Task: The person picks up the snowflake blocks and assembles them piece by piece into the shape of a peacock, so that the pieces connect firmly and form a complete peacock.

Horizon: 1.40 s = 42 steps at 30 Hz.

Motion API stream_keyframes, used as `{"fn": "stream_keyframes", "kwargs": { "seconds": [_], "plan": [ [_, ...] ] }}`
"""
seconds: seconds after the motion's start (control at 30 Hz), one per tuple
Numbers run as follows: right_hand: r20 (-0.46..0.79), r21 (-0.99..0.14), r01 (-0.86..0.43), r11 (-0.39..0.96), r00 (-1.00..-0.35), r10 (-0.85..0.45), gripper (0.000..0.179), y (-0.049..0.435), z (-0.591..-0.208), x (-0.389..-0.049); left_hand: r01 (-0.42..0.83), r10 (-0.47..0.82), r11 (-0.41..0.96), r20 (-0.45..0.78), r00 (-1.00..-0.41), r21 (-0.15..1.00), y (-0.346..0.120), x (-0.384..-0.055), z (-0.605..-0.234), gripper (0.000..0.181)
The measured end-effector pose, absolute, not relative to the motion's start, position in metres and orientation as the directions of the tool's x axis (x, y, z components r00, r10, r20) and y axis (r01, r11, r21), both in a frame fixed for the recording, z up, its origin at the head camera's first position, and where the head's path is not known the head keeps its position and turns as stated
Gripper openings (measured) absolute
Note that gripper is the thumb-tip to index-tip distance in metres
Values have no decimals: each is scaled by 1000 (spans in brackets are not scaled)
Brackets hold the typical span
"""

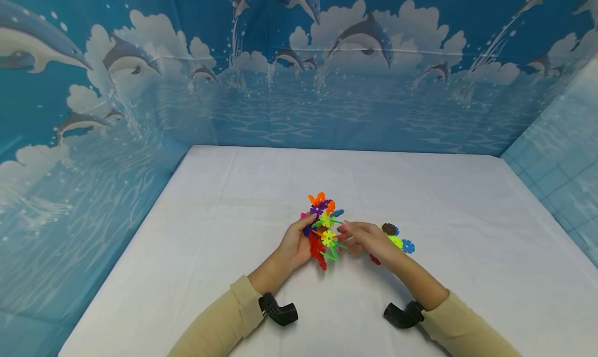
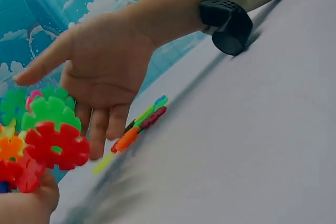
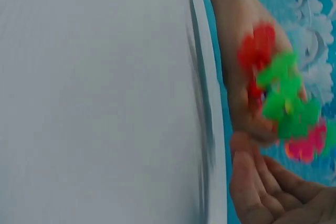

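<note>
A cluster of joined plastic snowflake discs [image 1: 328, 237], in red, green, yellow, orange, purple and blue, is held up off the table. My left hand [image 1: 296, 243] grips it from the left side, thumb over its upper part. In the left wrist view a red disc [image 2: 58, 148] faces the camera and hides much of that hand. My right hand [image 1: 369, 237] hovers at the cluster's right side with loose fingers. The left wrist view shows its palm [image 2: 107, 56] with nothing in it. Whether its fingertips touch the cluster I cannot tell.
More snowflake discs [image 1: 408, 246], in blue, yellow, brown and red, lie on the white tabletop [image 1: 224, 191] just beyond the right hand, which partly covers them. A dolphin-print curtain [image 1: 327, 108] rises behind the table and along its sides. Each wrist carries a black camera mount [image 1: 280, 311].
</note>
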State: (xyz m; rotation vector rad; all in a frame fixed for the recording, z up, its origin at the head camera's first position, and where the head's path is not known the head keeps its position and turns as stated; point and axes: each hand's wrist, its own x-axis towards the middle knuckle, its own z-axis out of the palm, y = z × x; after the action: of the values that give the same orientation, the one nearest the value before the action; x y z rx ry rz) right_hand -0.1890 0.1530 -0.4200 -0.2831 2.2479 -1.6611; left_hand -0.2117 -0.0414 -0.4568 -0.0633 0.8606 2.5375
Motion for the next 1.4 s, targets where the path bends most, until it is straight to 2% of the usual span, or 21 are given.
{"fn": "stream_keyframes", "kwargs": {
  "seconds": [0.1, 0.33, 0.63, 0.77, 0.87, 1.07, 1.23, 1.4],
  "plan": [
    [-147, -952, 44, 302, -933, -328, 62, 136, -419, -184, -401, 382, -743, -152, -912, 536, -41, -212, -456, 13],
    [-167, -918, 103, 383, -976, -138, 61, 110, -422, -184, -358, 315, -786, -172, -933, 504, -38, -212, -455, 8],
    [-136, -950, 108, 294, -988, -77, 54, 108, -430, -192, -268, 274, -756, -83, -958, 597, -35, -211, -456, 16],
    [-108, -945, 82, 315, -992, -64, 55, 114, -427, -194, -272, 338, -694, -32, -941, 666, -37, -210, -456, 35],
    [-88, -940, 58, 336, -993, -75, 56, 120, -424, -195, -268, 385, -640, -1, -923, 720, -39, -211, -456, 48],
    [-61, -928, 17, 373, -992, -107, 58, 130, -424, -197, -232, 430, -546, 32, -902, 805, -44, -215, -458, 50],
    [-10, -881, -73, 467, -985, -172, 62, 140, -420, -199, -82, 474, -406, 133, -870, 910, -54, -220, -463, 54],
    [24, -817, -173, 550, -964, -266, 59, 149, -415, -203, 41, 501, -317, 204, -841, 948, -60, -222, -465, 56]
  ]
}}
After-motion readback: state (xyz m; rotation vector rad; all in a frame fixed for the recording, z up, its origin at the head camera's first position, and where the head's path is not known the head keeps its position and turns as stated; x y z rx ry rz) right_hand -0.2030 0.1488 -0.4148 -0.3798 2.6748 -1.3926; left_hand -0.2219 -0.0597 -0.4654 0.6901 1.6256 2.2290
